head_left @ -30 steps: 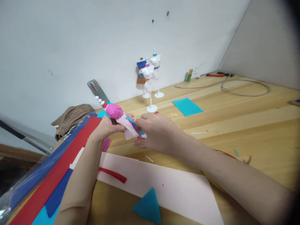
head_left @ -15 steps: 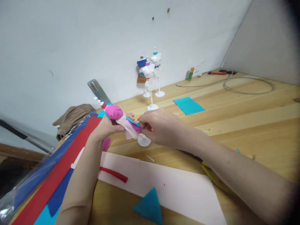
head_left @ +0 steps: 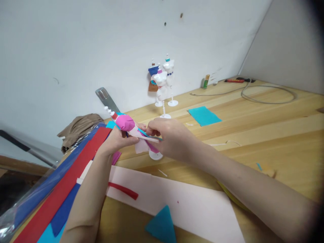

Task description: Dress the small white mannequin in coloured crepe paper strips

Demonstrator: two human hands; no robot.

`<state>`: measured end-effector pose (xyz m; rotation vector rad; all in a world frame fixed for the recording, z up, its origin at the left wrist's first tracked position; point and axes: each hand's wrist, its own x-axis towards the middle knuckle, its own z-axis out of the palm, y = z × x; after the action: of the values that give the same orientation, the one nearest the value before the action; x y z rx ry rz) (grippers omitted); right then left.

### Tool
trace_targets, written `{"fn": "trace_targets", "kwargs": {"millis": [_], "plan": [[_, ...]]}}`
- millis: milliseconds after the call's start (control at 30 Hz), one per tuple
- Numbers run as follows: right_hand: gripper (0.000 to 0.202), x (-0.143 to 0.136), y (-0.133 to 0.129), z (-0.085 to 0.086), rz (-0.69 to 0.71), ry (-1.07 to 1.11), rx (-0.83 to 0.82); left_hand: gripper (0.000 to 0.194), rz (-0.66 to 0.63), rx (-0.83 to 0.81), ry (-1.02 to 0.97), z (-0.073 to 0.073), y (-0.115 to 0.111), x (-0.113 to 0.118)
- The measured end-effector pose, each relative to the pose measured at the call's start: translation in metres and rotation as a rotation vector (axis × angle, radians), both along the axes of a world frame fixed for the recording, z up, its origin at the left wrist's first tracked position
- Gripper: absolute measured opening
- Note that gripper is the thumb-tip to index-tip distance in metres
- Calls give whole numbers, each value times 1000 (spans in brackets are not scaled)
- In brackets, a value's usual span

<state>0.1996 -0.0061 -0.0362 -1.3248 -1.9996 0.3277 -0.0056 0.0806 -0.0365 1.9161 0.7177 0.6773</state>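
Observation:
A small dress-form mannequin (head_left: pixel 126 122) leans to the left, dressed in pink, pale pink and blue cloth, with a red band at its neck. Wrapped round its waist, my left hand (head_left: pixel 121 139) holds it from behind, thumb across the front. My right hand (head_left: pixel 165 135) pinches the lower edge of the cloth skirt (head_left: pixel 152 145) near the stand; its fingertips are partly hidden. Beneath, the round white base (head_left: pixel 155 155) shows. A large pale pink cloth sheet (head_left: pixel 177 199) lies in front, with a red strip (head_left: pixel 124 190) and a teal triangle of cloth (head_left: pixel 162 224) on it.
Several other small mannequins (head_left: pixel 161 81) stand by the wall. A turquoise cloth square (head_left: pixel 204 116), a coiled cable (head_left: pixel 268 98) and a small green tube (head_left: pixel 206 81) lie to the right. At left are red cloth (head_left: pixel 65 182), brown cloth (head_left: pixel 81 128) and a grey bottle (head_left: pixel 107 99).
My right hand has shifted slightly and now draws a fold of the pale pink skirt towards the right. My left hand keeps its hold on the mannequin.

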Motion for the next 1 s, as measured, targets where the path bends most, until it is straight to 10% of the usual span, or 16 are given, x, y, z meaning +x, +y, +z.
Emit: {"fn": "trace_targets", "kwargs": {"millis": [1000], "plan": [[24, -10, 2, -2, -86, 247, 31, 39, 43, 54, 55, 6, -9, 13]]}}
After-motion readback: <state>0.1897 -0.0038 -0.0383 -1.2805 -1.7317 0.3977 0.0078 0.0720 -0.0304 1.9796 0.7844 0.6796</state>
